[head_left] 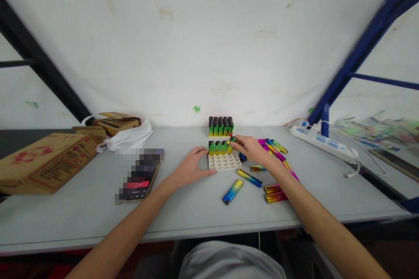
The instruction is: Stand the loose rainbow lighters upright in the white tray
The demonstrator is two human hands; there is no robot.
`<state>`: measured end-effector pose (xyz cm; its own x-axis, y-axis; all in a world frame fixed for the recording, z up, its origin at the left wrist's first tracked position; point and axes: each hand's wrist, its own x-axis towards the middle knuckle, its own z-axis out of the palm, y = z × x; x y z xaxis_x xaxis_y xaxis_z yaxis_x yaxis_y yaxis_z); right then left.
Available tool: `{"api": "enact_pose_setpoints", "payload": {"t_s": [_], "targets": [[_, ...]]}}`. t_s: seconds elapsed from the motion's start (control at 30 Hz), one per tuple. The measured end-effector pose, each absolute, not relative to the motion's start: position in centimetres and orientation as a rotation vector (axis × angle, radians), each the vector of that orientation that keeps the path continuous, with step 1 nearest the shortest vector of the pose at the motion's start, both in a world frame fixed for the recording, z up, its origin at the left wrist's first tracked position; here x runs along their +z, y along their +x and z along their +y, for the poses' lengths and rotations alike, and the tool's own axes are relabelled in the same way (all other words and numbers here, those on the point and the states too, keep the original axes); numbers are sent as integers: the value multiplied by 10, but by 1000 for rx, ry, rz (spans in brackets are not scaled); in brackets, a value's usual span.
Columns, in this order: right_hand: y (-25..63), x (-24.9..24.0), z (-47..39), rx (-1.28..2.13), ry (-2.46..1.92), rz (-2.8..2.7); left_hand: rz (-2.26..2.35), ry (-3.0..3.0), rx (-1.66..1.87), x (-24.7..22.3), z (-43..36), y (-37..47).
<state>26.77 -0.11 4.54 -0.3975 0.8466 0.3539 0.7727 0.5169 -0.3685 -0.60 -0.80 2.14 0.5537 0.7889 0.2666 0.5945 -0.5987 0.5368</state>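
My left hand (190, 168) braces the left side of a white tray with holes (225, 166), thumb at its front corner and fingers at the back left. Several green-yellow lighters (217, 148) stand upright in the tray's back row. At the right end of that row, my right hand (248, 147) pinches a slightly tilted green-yellow lighter (230, 145); its lower end's seating is unclear. Directly behind is a second block of upright green lighters (221, 127), packed in rows. In front of the tray lie a yellow-blue lighter (233, 192) and another lighter (249, 178).
More loose colourful lighters (275, 197) lie under and beside my right forearm. A partly pixelated phone (144, 176) rests at left, near a cardboard box (46, 161) and a white plastic bag (131, 136). Back right are a power strip (324, 143) and cables. A wall rises behind.
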Motion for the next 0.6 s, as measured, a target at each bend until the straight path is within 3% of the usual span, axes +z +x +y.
{"api": "enact_pose_setpoints", "payload": {"t_s": [0.27,0.6], "targets": [[272,60,1,389,-1205,-2365,1128,2409,672,22,-8,-7],[285,67,-11,357,-1253,-2374,1134,2411,678,21,-6,-8]]}}
